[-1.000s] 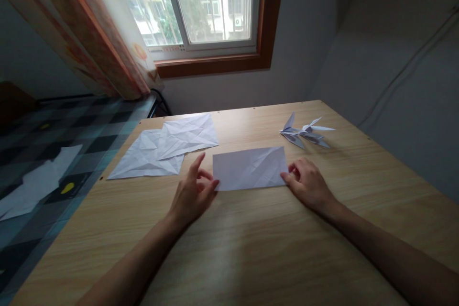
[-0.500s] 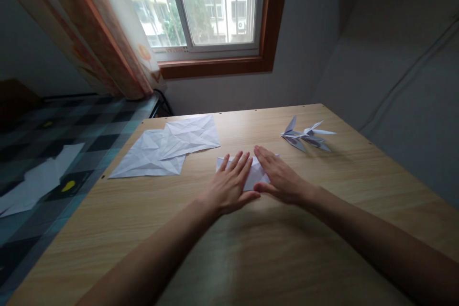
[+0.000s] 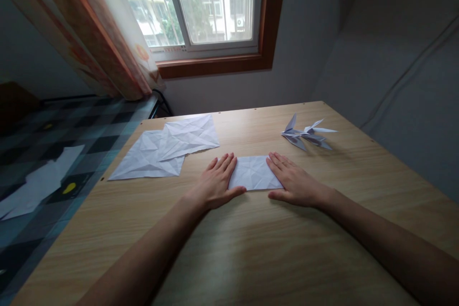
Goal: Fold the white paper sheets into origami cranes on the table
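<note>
A small folded sheet of white paper (image 3: 254, 173) lies flat on the wooden table, creased lines crossing its face. My left hand (image 3: 217, 181) rests flat on its left end, fingers stretched forward and thumb along the near edge. On the right end lies my right hand (image 3: 294, 180), also flat, with its thumb out to the left just below the paper's near edge. Both hands are open and partly cover the paper's ends.
Two creased white sheets (image 3: 190, 135) overlap at the table's far left. Folded paper figures (image 3: 304, 135) stand at the far right. Left of the wooden table (image 3: 215, 258), more white paper (image 3: 41, 182) lies on a checked cloth (image 3: 107, 114). A window is behind.
My hands have slid apart, left hand leftward and right hand rightward, uncovering the middle of the folded paper. The other papers have stayed in place.
</note>
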Demonstrator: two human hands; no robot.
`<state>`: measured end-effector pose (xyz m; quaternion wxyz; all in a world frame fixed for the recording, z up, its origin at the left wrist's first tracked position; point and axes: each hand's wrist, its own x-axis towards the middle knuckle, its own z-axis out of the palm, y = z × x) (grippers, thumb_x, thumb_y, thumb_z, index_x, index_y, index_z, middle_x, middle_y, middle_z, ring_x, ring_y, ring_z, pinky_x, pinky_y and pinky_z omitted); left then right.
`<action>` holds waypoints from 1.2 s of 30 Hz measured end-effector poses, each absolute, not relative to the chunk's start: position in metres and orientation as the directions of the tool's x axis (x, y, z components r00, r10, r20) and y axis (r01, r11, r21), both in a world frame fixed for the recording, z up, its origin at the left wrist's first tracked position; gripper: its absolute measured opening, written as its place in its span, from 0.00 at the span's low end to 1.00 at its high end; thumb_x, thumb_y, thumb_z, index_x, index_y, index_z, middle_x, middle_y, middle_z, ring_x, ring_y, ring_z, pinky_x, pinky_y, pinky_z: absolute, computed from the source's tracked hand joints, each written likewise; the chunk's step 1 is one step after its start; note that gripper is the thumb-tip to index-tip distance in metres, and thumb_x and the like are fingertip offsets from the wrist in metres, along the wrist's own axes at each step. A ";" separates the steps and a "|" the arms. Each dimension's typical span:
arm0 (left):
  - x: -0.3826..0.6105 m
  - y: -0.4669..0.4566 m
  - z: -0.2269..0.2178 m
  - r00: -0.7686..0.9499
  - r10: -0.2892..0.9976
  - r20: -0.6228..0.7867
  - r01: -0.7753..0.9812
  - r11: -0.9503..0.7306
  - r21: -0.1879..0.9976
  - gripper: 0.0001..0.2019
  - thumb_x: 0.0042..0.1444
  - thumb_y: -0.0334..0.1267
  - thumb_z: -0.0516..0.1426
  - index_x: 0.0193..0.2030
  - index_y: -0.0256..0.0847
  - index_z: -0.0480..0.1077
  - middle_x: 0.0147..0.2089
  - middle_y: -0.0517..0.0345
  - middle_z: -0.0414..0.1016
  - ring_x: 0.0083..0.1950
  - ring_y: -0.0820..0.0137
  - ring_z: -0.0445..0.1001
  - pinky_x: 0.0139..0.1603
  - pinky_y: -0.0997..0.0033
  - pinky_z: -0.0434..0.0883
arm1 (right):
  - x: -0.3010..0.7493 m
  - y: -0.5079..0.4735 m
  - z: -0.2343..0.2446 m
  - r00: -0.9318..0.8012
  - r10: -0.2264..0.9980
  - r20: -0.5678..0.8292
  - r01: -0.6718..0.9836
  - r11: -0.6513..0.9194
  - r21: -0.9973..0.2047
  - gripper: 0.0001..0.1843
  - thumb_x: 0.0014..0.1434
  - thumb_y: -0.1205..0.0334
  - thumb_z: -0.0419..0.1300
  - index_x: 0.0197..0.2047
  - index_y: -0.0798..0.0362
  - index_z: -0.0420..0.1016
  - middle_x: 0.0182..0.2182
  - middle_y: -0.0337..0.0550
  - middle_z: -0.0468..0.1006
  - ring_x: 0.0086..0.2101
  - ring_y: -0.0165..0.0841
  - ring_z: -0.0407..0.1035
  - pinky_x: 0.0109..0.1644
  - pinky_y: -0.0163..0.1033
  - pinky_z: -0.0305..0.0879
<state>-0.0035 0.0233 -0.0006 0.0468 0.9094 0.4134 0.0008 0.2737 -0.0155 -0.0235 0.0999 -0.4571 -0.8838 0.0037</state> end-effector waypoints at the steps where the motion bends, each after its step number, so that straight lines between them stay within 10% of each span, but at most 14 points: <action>1: -0.005 0.024 0.000 0.654 0.756 -0.041 0.756 -0.649 0.084 0.46 0.59 0.68 0.42 0.72 0.30 0.46 0.74 0.37 0.45 0.75 0.53 0.45 0.71 0.51 0.47 | 0.275 -0.018 -0.023 -0.550 0.814 0.185 0.815 0.572 -0.094 0.48 0.59 0.38 0.56 0.68 0.70 0.55 0.66 0.71 0.56 0.67 0.54 0.49 0.68 0.59 0.52; 10: -0.004 0.016 0.008 0.760 0.624 0.182 0.641 -0.766 -0.049 0.40 0.58 0.66 0.50 0.66 0.35 0.59 0.70 0.36 0.58 0.69 0.46 0.57 0.67 0.42 0.51 | 0.263 -0.040 -0.008 -0.590 0.758 0.278 0.793 0.608 0.024 0.23 0.63 0.56 0.58 0.54 0.66 0.73 0.52 0.66 0.76 0.52 0.51 0.71 0.57 0.54 0.68; 17: 0.020 -0.004 0.005 0.913 0.318 0.255 0.346 -0.936 -0.072 0.26 0.64 0.57 0.50 0.52 0.35 0.68 0.47 0.44 0.74 0.44 0.59 0.71 0.44 0.59 0.68 | 0.246 -0.044 -0.003 -0.620 0.731 0.286 0.763 0.646 0.005 0.22 0.64 0.53 0.58 0.52 0.65 0.73 0.49 0.63 0.77 0.50 0.49 0.72 0.54 0.50 0.70; 25: 0.020 -0.001 0.006 0.932 0.276 0.236 0.321 -0.929 -0.185 0.11 0.69 0.38 0.47 0.40 0.36 0.68 0.35 0.54 0.72 0.34 0.67 0.71 0.34 0.66 0.67 | 0.246 -0.047 0.005 -0.633 0.740 0.227 0.749 0.660 -0.062 0.24 0.60 0.49 0.61 0.49 0.61 0.74 0.48 0.60 0.77 0.47 0.49 0.72 0.50 0.51 0.70; 31: 0.019 -0.005 0.006 0.922 0.256 0.291 0.334 -0.906 -0.259 0.11 0.67 0.30 0.46 0.49 0.34 0.67 0.30 0.57 0.71 0.30 0.69 0.72 0.27 0.69 0.64 | 0.250 -0.046 0.005 -0.653 0.723 0.228 0.726 0.682 -0.083 0.24 0.59 0.54 0.61 0.53 0.61 0.72 0.50 0.59 0.77 0.46 0.48 0.71 0.50 0.51 0.69; 36: 0.019 -0.004 0.001 0.870 0.325 0.370 0.424 -0.876 -0.228 0.11 0.65 0.31 0.47 0.31 0.39 0.64 0.28 0.57 0.70 0.30 0.70 0.68 0.27 0.70 0.61 | 0.253 -0.040 -0.005 -0.553 0.753 0.356 0.740 0.640 -0.204 0.17 0.59 0.64 0.59 0.51 0.59 0.73 0.43 0.54 0.79 0.43 0.45 0.70 0.49 0.49 0.68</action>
